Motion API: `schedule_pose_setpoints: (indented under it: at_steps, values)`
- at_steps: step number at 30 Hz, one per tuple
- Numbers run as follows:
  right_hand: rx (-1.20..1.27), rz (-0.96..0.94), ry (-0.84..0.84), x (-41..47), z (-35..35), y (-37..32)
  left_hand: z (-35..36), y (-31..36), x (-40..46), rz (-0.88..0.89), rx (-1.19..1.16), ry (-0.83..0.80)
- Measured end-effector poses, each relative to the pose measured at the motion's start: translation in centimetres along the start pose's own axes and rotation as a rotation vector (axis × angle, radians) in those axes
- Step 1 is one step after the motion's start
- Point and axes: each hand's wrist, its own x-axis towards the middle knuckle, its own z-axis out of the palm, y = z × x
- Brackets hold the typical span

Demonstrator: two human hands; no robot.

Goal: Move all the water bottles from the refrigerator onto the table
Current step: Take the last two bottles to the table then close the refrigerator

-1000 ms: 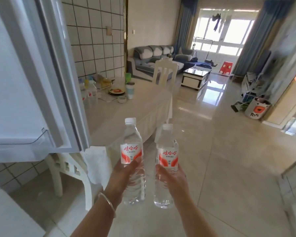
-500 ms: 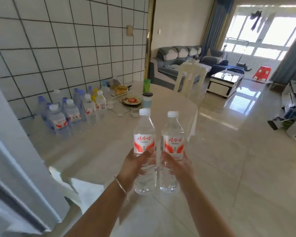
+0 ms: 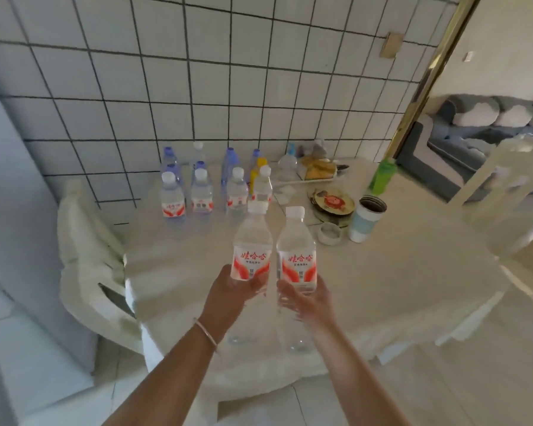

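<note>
The left hand (image 3: 228, 298) is gripping the lower body of a clear water bottle (image 3: 252, 256), its fingers curling round the bottle below the red-and-white label, and a thin bracelet (image 3: 206, 332) is circling the wrist just behind it. Just to the right, the right hand (image 3: 308, 298) is holding a second water bottle (image 3: 296, 259) in the same manner, the fingers wrapping the clear plastic beneath the label. Both bottles are standing upright, white caps uppermost, side by side and nearly touching, above the near part of the table (image 3: 382, 287). Beyond the hands, toward the tiled wall (image 3: 197, 72), a cluster of bottles (image 3: 216, 186) is standing on the far side of the table in rough rows, some carrying white caps and some blue; one yellow-capped bottle (image 3: 257, 170) is showing among them. Beyond and to the right of the right hand, a small white dish (image 3: 329, 233) is sitting beside a pale tumbler (image 3: 366, 218), with a patterned plate (image 3: 331, 202) just behind them, a green cup (image 3: 382, 175) farther off, and a tray of food (image 3: 317, 170) near the wall. To the left of the left hand, a white chair (image 3: 86, 256) is standing against the table edge. Far to the right, a grey sofa (image 3: 480, 130) is showing through the doorway.
</note>
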Motion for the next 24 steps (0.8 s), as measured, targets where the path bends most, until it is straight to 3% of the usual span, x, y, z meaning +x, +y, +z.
schedule_pose_setpoints:
  at_steps: [6, 11, 18, 24]
  values:
    - [-0.021, 0.007, -0.203, 9.6, 1.3, -2.0, 0.1, -0.1, 5.8, -0.017, 0.027, 0.263]
    - [-0.071, 0.068, -0.311, 12.2, 5.1, -0.2, -2.6, -2.7, 6.3, -0.098, 0.01, 0.457]
    - [-0.156, 0.061, -0.439, 16.7, 10.7, -0.1, -7.8, -4.8, 10.2, -0.125, -0.027, 0.559]
    - [-0.267, 0.01, -0.404, 19.9, 15.7, 0.1, -13.9, -7.7, 15.4, -0.168, 0.058, 0.619]
